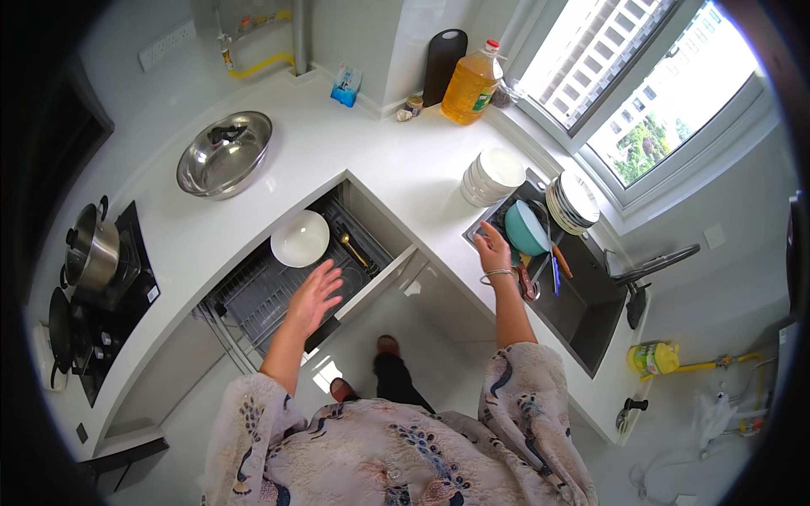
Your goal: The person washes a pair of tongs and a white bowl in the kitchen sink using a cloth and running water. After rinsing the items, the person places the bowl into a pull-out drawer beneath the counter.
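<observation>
My left hand (314,297) is over the pulled-out drawer (253,304), fingers stretched apart, holding nothing. Just beyond its fingertips a white bowl (300,239) sits in the drawer's grey rack. A gold-coloured utensil (354,250), perhaps a spoon, lies to the right of that bowl. My right hand (494,251), with a bracelet at the wrist, hovers by the sink's left edge with its fingers extended and nothing in it. Nearest to it are a teal bowl (527,229) in the sink and a stack of white bowls (494,175) on the counter.
Beside the sink (582,312) stands a stack of plates (574,201); utensils with blue (555,274) and orange handles lean there. An oil jug (472,84) and a black cutting board (445,66) stand behind. Leftward are a steel basin (224,160) and a pot (93,249) on the stove.
</observation>
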`<state>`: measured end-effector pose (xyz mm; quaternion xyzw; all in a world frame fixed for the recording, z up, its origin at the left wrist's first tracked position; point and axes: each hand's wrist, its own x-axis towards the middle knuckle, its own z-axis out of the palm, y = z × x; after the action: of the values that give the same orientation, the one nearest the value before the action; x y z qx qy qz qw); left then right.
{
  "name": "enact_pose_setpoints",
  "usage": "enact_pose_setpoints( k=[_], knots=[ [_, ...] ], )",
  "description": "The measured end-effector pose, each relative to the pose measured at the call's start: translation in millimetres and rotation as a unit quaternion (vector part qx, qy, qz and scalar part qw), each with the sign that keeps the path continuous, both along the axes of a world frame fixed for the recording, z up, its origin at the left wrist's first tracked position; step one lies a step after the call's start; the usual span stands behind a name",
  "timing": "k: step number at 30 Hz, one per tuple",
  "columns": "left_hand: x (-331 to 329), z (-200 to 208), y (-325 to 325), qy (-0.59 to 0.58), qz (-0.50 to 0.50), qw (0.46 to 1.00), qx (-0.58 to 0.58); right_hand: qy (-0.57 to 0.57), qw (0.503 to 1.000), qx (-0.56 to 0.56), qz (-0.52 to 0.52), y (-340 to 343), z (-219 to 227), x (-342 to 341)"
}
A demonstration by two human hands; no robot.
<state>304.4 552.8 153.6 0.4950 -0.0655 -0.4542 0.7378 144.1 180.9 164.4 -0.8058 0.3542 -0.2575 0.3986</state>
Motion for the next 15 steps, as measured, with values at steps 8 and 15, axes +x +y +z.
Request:
enact_pose_setpoints(
  k=[8,15],
  knots=[
    [1,34,-171,0.003,-0.071,0.997,-0.003,-0.157,0.932,0.317,-0.079,-101,2,0],
    [2,30,-354,-0.124,-0.062,0.984,0.109,-0.091,0.896,0.434,-0.024,-187,10,48]
  ],
)
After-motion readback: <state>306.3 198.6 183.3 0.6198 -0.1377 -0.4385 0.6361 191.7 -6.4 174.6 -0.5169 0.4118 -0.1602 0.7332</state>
